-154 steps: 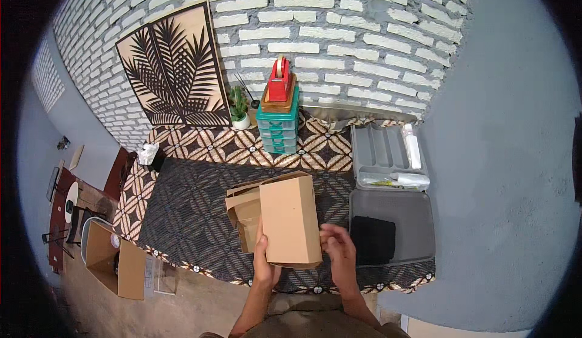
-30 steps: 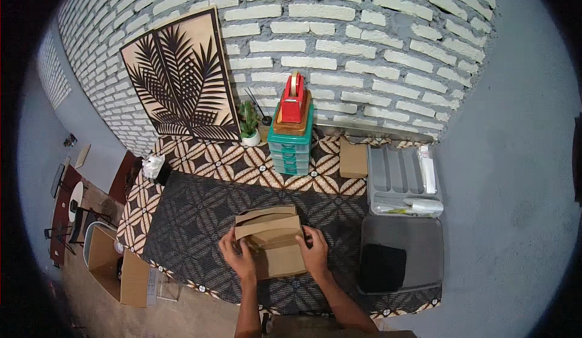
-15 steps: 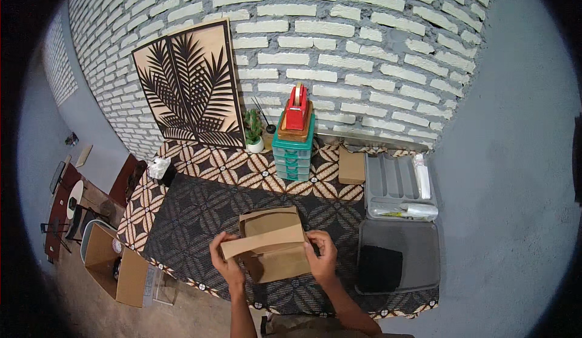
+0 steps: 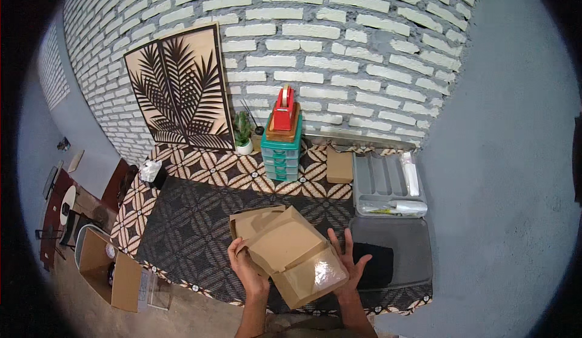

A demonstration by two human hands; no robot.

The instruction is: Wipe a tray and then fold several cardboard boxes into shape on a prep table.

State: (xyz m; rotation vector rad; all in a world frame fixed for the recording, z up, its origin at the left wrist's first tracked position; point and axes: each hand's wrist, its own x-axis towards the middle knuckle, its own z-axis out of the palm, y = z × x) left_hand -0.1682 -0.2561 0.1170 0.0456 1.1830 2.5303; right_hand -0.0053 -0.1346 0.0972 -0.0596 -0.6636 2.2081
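A brown cardboard box (image 4: 285, 237) with a clear, shiny window in its lower flap is held tilted above the dark table mat. My left hand (image 4: 247, 269) grips its left edge, fingers curled around the cardboard. At the box's lower right corner is my right hand (image 4: 350, 266), open, its fingers and thumb spread. The right palm is partly behind the window corner; whether it touches the box I cannot tell. Behind the top panel, another brown cardboard section (image 4: 245, 222) shows at the upper left.
Right of my hands lies a grey tray (image 4: 413, 247) with a black cloth-like piece (image 4: 374, 264). Beyond are a grey divided organizer (image 4: 388, 183), a small brown box (image 4: 339, 165) and teal drawers (image 4: 282, 159) under a red tape dispenser (image 4: 283, 111). An open carton (image 4: 126, 283) stands left of the table.
The box has turned and tipped, bringing its windowed panel into view at the lower right. My right hand has let go of the edge and spread its fingers; my left still grips.
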